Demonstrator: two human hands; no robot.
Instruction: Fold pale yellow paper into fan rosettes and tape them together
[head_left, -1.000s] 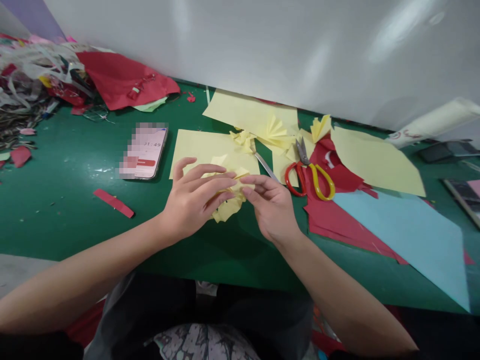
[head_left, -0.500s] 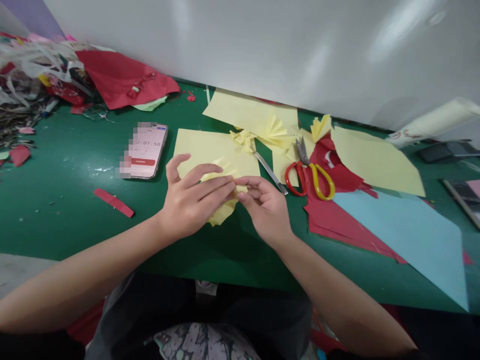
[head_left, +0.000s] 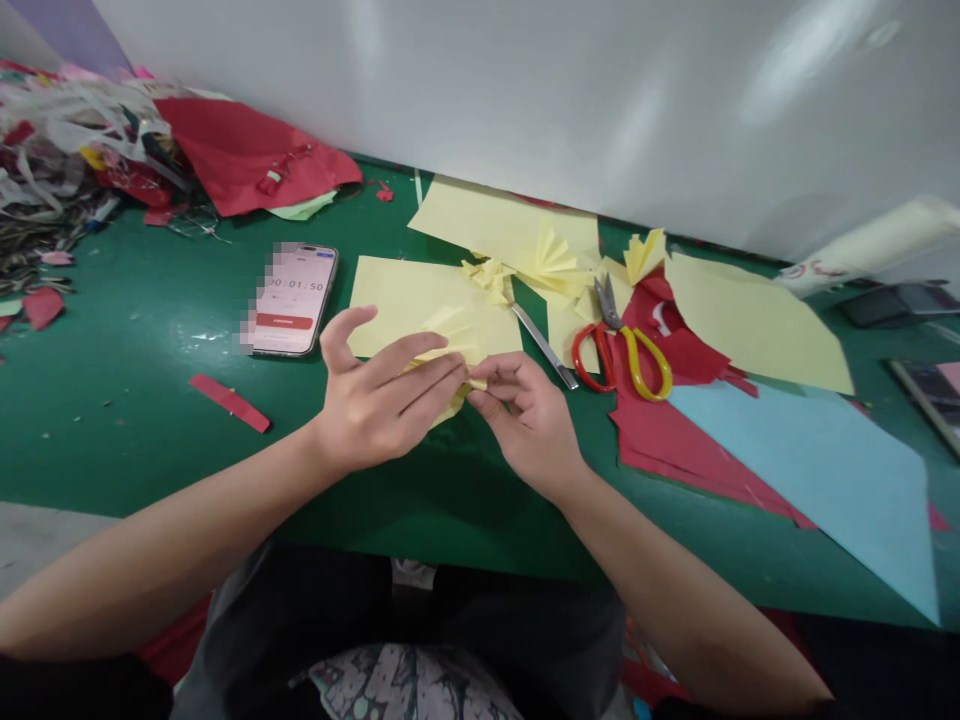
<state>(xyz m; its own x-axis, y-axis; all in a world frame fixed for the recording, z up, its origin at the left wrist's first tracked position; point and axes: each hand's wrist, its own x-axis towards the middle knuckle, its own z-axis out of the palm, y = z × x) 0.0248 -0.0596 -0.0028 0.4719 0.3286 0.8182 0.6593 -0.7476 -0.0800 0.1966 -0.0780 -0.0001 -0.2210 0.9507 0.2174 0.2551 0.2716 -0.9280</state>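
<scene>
Between my two hands is a piece of pleated yellow paper (head_left: 452,407), partly hidden behind the fingers. My left hand (head_left: 375,410) grips it at the fingertips, its index finger and thumb side lifted away. The right hand (head_left: 531,420) pinches the paper's narrow end between thumb and fingers. Just behind the hands lies a flat yellow sheet (head_left: 390,290). Folded yellow paper fans (head_left: 556,255) and a crumpled yellow piece (head_left: 489,280) rest beyond it. Metal tweezers (head_left: 546,348) lie to the right of the sheet, beside scissors (head_left: 607,302) with one red and one yellow handle.
A phone (head_left: 289,320) showing a timer lies left of my hands, with a red strip (head_left: 229,402) nearer me. Red paper (head_left: 682,450) and a light blue sheet (head_left: 832,470) cover the right side. A cluttered pile (head_left: 97,150) stands at the far left, by the wall.
The yellow paper in my hands has turned, so less of its lower edge shows beneath the left fingers. Both hands stay in nearly the same place, still gripping it.
</scene>
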